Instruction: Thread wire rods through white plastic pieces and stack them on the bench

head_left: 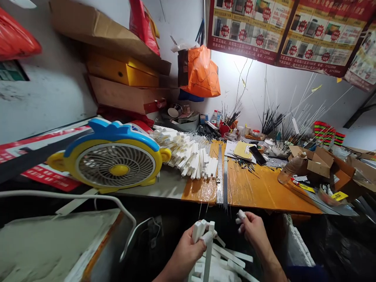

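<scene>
My left hand [189, 248] is closed round several white foam sticks [208, 258], held roughly upright at the bottom middle. Thin dark wires [200, 211] rise from their tops. White wrapping covers my left thumb tip. To the right, apart from the sticks, my right hand [254, 227] has its fingers drawn together, with white coverings on the fingertips. Whether something thin is pinched there I cannot make out. Below both hands lie more loose white sticks [232, 256]. Ahead on the bench, thin grey rods [225, 184] lie beside a metal ruler [219, 176].
A blue and yellow fan [119, 170] stands at left on the bench [264, 188]. Behind it is a heap of white sticks with wires [190, 154]. A phone [257, 155], plastic bottle [290, 168] and cardboard boxes [319, 162] are at right. A white cable [117, 201] hangs at left.
</scene>
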{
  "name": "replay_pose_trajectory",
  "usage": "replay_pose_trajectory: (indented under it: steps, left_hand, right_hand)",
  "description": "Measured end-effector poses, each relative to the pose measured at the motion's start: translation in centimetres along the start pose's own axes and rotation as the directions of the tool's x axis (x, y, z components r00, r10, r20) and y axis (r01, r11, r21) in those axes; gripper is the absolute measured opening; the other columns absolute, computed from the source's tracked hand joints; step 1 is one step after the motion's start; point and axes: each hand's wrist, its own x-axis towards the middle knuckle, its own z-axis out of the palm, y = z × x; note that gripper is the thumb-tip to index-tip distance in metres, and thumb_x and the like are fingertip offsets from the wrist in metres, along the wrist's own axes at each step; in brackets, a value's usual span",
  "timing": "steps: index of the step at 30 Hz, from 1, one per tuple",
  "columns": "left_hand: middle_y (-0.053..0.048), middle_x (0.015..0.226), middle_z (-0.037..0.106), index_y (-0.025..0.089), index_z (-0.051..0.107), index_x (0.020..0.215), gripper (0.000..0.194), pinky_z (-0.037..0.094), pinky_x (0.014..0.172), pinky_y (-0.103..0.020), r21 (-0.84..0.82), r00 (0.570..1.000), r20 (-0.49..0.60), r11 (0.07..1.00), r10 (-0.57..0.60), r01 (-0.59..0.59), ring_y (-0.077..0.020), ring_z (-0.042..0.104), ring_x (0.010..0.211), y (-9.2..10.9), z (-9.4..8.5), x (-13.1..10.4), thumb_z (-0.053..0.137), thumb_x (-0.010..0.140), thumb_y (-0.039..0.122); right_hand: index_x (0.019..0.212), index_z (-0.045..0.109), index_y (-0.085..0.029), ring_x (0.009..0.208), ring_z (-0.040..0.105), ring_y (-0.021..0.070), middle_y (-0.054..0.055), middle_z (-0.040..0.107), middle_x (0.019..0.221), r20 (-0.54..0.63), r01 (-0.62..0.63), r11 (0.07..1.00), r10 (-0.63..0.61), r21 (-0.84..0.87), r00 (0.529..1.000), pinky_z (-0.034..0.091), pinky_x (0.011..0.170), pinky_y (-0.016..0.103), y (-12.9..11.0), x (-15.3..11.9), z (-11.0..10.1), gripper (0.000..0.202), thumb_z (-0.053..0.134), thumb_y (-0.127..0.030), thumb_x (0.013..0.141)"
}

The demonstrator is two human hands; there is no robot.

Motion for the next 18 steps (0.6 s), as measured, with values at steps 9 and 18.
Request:
replay_pose_trajectory:
  steps: [9,18]
  left_hand:
    - [0.008,0.055,0.043,0.017,0.068,0.076,0.051,0.038,0.05,-0.019,-0.04,0.999,-0.011,0.998,-0.041,0.04,-0.0075,0.031,0.05,-0.3,-0.3,-0.7,0.092,0.062,0.06]
    - [0.002,0.068,0.053,0.014,0.071,0.08,0.047,0.039,0.059,-0.021,0.065,0.995,0.089,0.997,0.038,-0.044,-0.012,0.041,0.063,0.8,0.5,-1.0,0.089,0.069,0.056]
  right_hand:
    - [0.063,0.054,-0.019,0.041,0.035,0.0018,-0.008,0.054,0.051,0.127,-0.221,0.954,0.199,0.202,0.972,0.013,0.039,0.014,0.2,2.7,0.1,0.05,0.091,-0.051,0.054]
    - [0.069,0.063,-0.017,0.041,0.041,0.0011,-0.005,0.063,0.055,0.221,-0.291,0.93,0.242,0.226,0.945,0.014,0.038,0.014,-0.3,1.8,-0.4,0.047,0.096,-0.043,0.047]
